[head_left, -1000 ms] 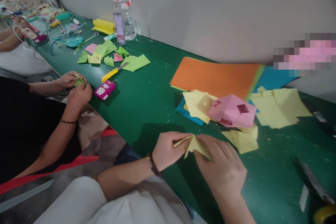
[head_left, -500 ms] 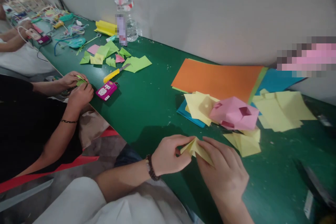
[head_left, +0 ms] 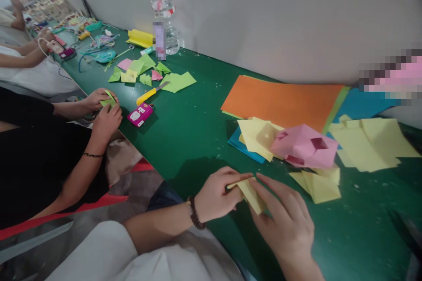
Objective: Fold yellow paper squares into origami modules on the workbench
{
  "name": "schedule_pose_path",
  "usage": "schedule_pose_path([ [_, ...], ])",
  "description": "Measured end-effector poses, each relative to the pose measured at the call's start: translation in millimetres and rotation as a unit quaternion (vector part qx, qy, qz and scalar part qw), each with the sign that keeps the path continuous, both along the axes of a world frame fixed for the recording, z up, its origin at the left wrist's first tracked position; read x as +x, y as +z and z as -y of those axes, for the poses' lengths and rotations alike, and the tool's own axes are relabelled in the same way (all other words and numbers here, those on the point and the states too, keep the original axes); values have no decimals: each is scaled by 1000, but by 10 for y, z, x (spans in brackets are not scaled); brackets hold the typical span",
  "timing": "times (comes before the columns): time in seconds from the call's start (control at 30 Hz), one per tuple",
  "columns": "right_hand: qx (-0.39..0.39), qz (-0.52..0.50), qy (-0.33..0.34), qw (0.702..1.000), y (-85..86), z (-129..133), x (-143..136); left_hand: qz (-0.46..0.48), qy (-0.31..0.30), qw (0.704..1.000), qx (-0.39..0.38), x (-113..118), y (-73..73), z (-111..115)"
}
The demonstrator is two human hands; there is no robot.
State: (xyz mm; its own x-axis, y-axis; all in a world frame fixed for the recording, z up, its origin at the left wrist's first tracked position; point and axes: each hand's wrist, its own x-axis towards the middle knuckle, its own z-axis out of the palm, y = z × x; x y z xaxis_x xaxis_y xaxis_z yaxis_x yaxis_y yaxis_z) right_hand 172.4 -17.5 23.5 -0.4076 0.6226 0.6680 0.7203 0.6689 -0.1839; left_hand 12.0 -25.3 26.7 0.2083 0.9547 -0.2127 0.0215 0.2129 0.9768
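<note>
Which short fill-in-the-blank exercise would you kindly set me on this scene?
The left hand and right hand hold folded paper coloured pale ____. The table is ____. The folded shape with holes is ____. The clear bottle stands near the grey ____.
Missing words: yellow; green; pink; wall.

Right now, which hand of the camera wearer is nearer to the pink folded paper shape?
Right. The right hand is on the near side of the pink folded paper shape, close to it; the left hand is farther away, off to its left.
</note>
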Motion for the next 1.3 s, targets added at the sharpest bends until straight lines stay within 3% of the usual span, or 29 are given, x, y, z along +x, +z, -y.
schedule_pose_path([
  [0.27, -25, -42, 9, 999, -9, 11, 29, 26, 21, 999, -15, -28, -81, -21],
  [0.63, -50, -63, 28, 996, -26, 16, 31, 29, 18, 999, -23, -64, -1, -61],
  [0.77, -114, -89, 12, 989, -33, 25, 8, -23, -18, 999, -22, -103, -11, -128],
  [0.9, -242, -156, -43, 957, -41, 28, -4, -47, -35, 996, -64, -137, -23, -196],
  [1.07, -402, -254, -60, 878, -92, 8, 21, -26, -39, 998, -47, -157, -73, -210],
  [1.17, -446, -287, -64, 845, -135, 3, 33, -11, -48, 997, -58, -155, -124, -191],
  [1.3, -458, -302, -74, 833, -134, 2, 34, 33, -44, 992, -111, -147, -163, -182],
])
